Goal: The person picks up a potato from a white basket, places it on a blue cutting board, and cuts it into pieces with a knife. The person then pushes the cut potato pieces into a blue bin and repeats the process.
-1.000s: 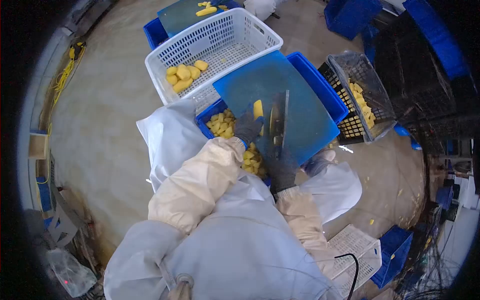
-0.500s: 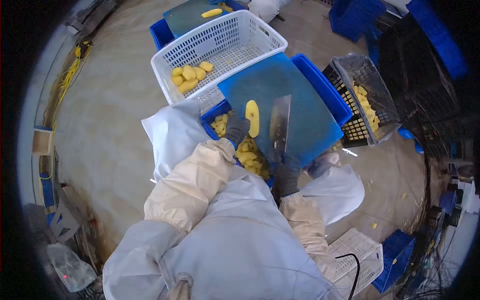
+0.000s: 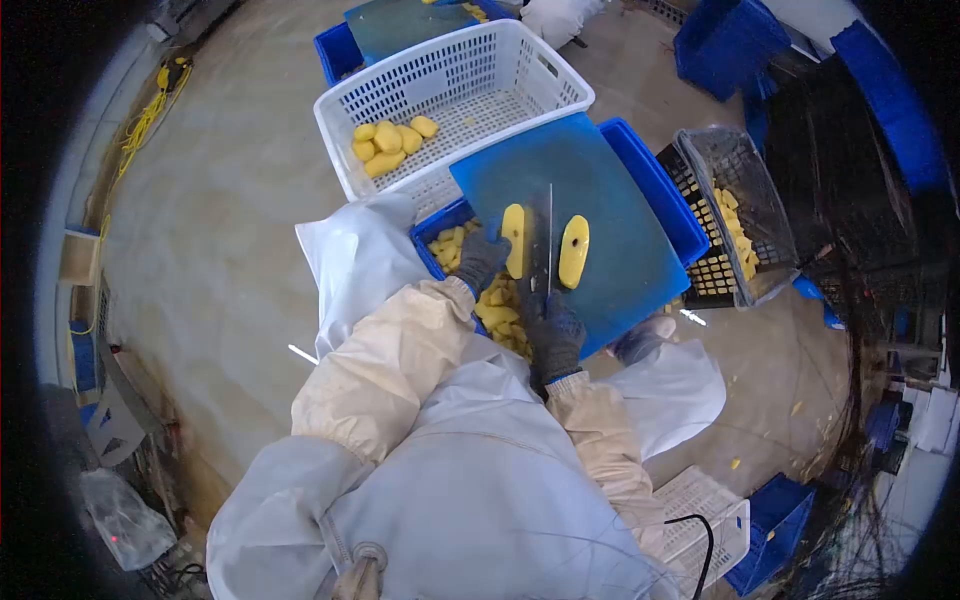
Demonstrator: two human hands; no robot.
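Note:
My right hand (image 3: 556, 338), in a dark grey glove, is closed round the handle of a broad knife (image 3: 549, 240). The blade stands on edge, pointing away from me over a blue cutting board (image 3: 625, 235). A long peeled potato piece (image 3: 514, 238) with a dark spot lies left of the blade. My left hand (image 3: 480, 258), also gloved, grips that piece from its left side; the fingertips are partly hidden. Another long potato piece (image 3: 574, 252), with a dark spot in its middle, lies right of the blade. Below the board, cut potato chunks (image 3: 500, 310) fill a blue crate.
A white perforated basket (image 3: 455, 60) beyond the board holds several whole peeled potatoes (image 3: 388, 145). Right of the board stands a black crate (image 3: 700, 260) lined with clear plastic, with yellow pieces inside. Another person's white-clad leg (image 3: 560, 18) shows at the top.
The knife has turned from showing its flat side to standing on edge, and has moved left. Two potato pieces now lie either side of the blade, where one piece showed before.

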